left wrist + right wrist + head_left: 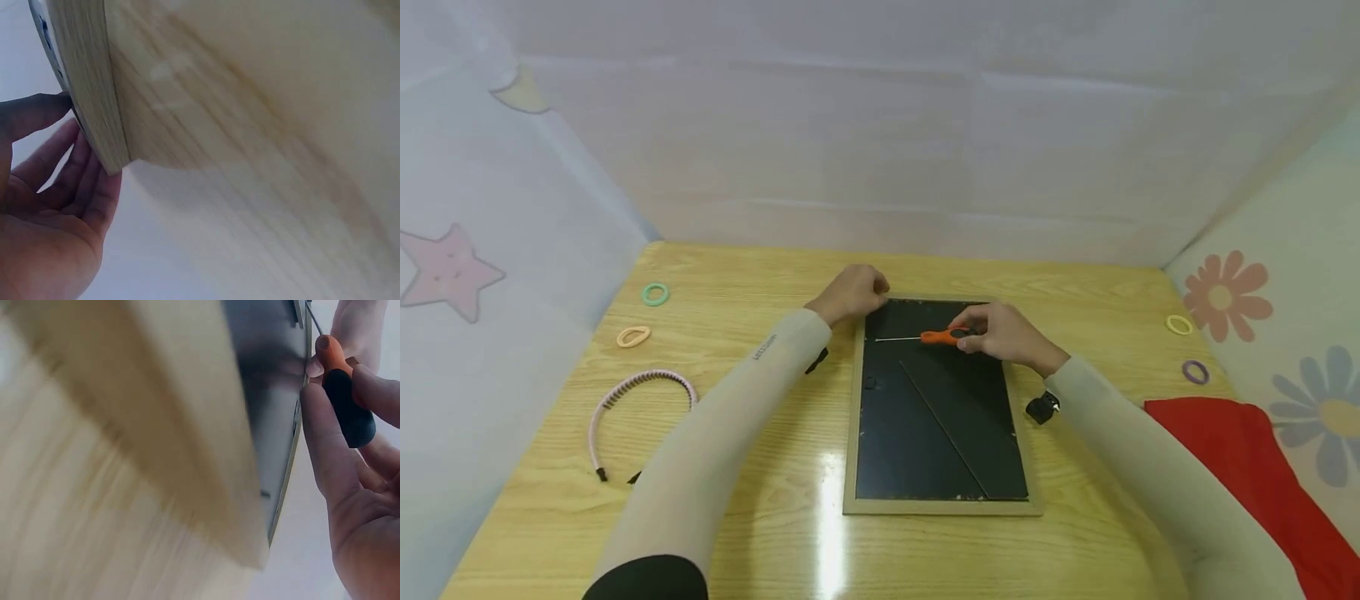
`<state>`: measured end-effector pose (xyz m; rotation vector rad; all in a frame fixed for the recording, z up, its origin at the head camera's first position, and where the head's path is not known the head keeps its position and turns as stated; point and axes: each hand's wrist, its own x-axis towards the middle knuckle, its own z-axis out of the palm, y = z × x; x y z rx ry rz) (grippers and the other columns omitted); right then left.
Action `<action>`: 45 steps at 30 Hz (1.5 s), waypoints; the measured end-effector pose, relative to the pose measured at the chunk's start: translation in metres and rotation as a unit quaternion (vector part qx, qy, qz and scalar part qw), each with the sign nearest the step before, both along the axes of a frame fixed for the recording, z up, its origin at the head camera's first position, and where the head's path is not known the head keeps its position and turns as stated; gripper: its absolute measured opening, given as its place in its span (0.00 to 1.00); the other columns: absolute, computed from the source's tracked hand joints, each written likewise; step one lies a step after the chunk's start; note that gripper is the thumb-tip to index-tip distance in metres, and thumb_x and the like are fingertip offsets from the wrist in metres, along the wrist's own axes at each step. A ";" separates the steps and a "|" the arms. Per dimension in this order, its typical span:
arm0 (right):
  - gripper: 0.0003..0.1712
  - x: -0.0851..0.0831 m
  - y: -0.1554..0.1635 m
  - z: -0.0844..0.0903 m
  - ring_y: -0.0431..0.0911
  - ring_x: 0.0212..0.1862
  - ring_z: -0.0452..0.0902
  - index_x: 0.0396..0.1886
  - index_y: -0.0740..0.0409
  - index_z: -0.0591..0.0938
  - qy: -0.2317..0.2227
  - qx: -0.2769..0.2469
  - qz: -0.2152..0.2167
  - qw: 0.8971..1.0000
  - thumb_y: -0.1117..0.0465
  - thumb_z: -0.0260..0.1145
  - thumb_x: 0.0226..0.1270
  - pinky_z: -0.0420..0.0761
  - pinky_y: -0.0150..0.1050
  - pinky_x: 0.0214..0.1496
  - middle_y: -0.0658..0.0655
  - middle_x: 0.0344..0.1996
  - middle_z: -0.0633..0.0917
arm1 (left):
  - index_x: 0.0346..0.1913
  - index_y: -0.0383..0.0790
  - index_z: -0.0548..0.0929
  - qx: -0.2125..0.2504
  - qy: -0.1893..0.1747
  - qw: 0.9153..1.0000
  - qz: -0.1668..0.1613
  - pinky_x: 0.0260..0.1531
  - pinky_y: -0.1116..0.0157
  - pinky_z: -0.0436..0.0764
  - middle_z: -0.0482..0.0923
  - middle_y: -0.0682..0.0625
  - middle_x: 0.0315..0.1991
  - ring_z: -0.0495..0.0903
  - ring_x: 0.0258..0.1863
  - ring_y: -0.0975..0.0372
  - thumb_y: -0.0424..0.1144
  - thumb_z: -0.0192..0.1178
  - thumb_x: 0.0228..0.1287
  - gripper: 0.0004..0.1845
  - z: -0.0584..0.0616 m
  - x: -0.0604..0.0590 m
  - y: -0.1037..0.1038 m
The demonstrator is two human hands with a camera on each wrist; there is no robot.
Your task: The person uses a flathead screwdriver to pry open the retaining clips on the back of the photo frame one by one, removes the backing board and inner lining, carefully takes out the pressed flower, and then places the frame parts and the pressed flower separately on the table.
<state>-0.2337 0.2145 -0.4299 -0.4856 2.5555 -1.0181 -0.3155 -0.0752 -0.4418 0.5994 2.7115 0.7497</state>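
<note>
**The thin tip could slip**

A wooden picture frame with a black back board (pixel 940 408) lay face down on the yellow wooden table (pixel 760 275). The right hand (pixel 1003 335) gripped a small screwdriver with an orange and black handle (pixel 943 336), its thin metal tip lying flat across the top of the board. The left hand (pixel 852 293) was curled over the frame's top left corner — holding it down, it seemed. If the tip slid off, it might have scratched the board or poked those nearby fingers. If the left hand let go, the frame could have slid on the shiny table.
</note>
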 end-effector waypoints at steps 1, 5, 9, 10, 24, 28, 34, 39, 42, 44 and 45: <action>0.17 0.001 0.001 0.001 0.45 0.42 0.88 0.56 0.49 0.84 0.006 0.005 0.000 1.000 0.57 0.71 0.68 0.88 0.43 0.43 0.55 0.47 0.89 | 0.61 0.38 0.83 -0.001 0.001 1.000 0.005 0.60 0.54 0.84 0.83 0.44 0.61 0.82 0.59 0.51 0.40 0.59 0.73 0.18 0.000 -0.001 -0.002; 0.17 0.004 0.009 0.006 0.49 0.39 0.87 0.56 0.51 0.84 0.011 0.005 -0.017 1.000 0.57 0.70 0.69 0.86 0.43 0.37 0.58 0.47 0.88 | 0.55 0.40 0.87 0.000 -0.007 1.000 0.014 0.57 0.53 0.86 0.85 0.45 0.57 0.84 0.57 0.50 0.41 0.62 0.70 0.15 0.001 0.000 -0.012; 0.17 0.005 0.016 0.011 0.53 0.39 0.87 0.57 0.52 0.84 0.018 0.002 -0.035 0.999 0.57 0.69 0.70 0.87 0.47 0.37 0.60 0.47 0.87 | 0.52 0.42 0.89 -0.001 -0.014 1.000 0.019 0.57 0.53 0.86 0.87 0.46 0.55 0.84 0.57 0.50 0.42 0.65 0.67 0.14 0.000 0.002 -0.024; 0.17 0.006 0.017 0.012 0.52 0.41 0.88 0.57 0.51 0.84 0.023 0.003 -0.038 0.999 0.57 0.69 0.70 0.88 0.47 0.39 0.60 0.48 0.87 | 0.51 0.43 0.89 -0.003 -0.015 1.000 0.022 0.57 0.53 0.86 0.87 0.46 0.54 0.84 0.56 0.51 0.43 0.66 0.67 0.13 -0.001 0.003 -0.028; 0.17 0.025 0.001 0.023 0.49 0.40 0.86 0.54 0.52 0.86 0.120 0.026 -0.020 0.992 0.57 0.72 0.68 0.87 0.45 0.41 0.58 0.46 0.89 | 0.43 0.46 0.91 0.022 -0.031 0.996 0.084 0.47 0.57 0.87 0.90 0.50 0.46 0.86 0.47 0.55 0.46 0.71 0.61 0.12 -0.001 0.045 -0.062; 0.17 0.033 -0.007 0.024 0.47 0.38 0.86 0.54 0.52 0.85 0.127 0.022 -0.016 0.992 0.57 0.72 0.67 0.86 0.42 0.39 0.58 0.46 0.89 | 0.45 0.45 0.89 0.048 -0.069 0.991 0.103 0.41 0.61 0.86 0.89 0.50 0.42 0.86 0.41 0.56 0.47 0.71 0.59 0.14 -0.003 0.066 -0.063; 0.16 0.045 -0.016 0.023 0.43 0.35 0.84 0.54 0.51 0.85 0.111 0.023 -0.016 0.993 0.56 0.72 0.67 0.83 0.38 0.32 0.56 0.46 0.90 | 0.54 0.43 0.82 0.099 -0.146 0.974 0.139 0.27 0.63 0.86 0.86 0.48 0.31 0.85 0.22 0.57 0.44 0.69 0.60 0.20 -0.001 0.101 -0.063; 0.16 0.054 -0.024 0.017 0.41 0.33 0.82 0.53 0.49 0.86 0.106 0.024 -0.006 0.994 0.56 0.72 0.67 0.81 0.37 0.31 0.55 0.45 0.90 | 0.62 0.38 0.75 0.107 -0.149 0.971 0.151 0.26 0.64 0.86 0.83 0.49 0.23 0.82 0.16 0.57 0.40 0.67 0.60 0.27 0.001 0.127 -0.061; 0.15 0.058 -0.027 0.014 0.40 0.34 0.83 0.53 0.48 0.86 0.098 0.015 0.002 0.995 0.56 0.72 0.67 0.82 0.37 0.32 0.55 0.45 0.90 | 0.66 0.36 0.70 0.111 -0.159 0.970 0.149 0.23 0.63 0.87 0.82 0.47 0.28 0.82 0.16 0.57 0.37 0.67 0.60 0.31 0.002 0.143 -0.059; 0.15 0.060 -0.028 0.012 0.39 0.33 0.82 0.52 0.48 0.86 0.097 0.015 0.011 0.995 0.56 0.72 0.66 0.81 0.36 0.31 0.54 0.45 0.90 | 0.67 0.36 0.66 0.114 -0.173 0.967 0.145 0.21 0.62 0.87 0.80 0.46 0.34 0.83 0.16 0.57 0.35 0.66 0.61 0.32 0.003 0.151 -0.057; 0.16 0.061 -0.028 0.011 0.39 0.32 0.81 0.53 0.48 0.86 0.096 0.016 0.016 0.995 0.56 0.73 0.66 0.80 0.35 0.31 0.54 0.45 0.89 | 0.67 0.36 0.65 0.117 -0.179 0.967 0.140 0.21 0.62 0.87 0.80 0.46 0.35 0.83 0.17 0.56 0.35 0.66 0.62 0.33 0.002 0.152 -0.057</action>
